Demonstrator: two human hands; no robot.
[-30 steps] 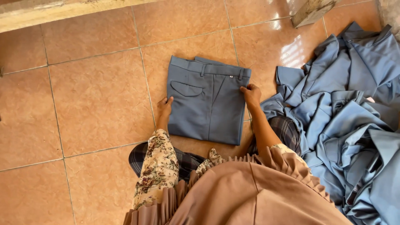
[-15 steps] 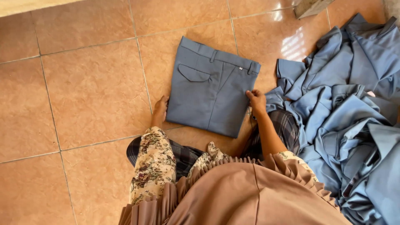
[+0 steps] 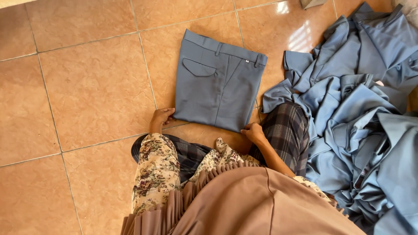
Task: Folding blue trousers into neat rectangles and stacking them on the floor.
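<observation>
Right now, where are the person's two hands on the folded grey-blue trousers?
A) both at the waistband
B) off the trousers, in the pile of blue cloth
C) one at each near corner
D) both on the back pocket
C: the left hand and the right hand each rest at a near corner of the folded trousers, far from waistband and pocket.

Folded trousers (image 3: 217,82) lie on the tiled floor (image 3: 91,87); garment heap (image 3: 361,113) at their three o'clock, just beside
</observation>
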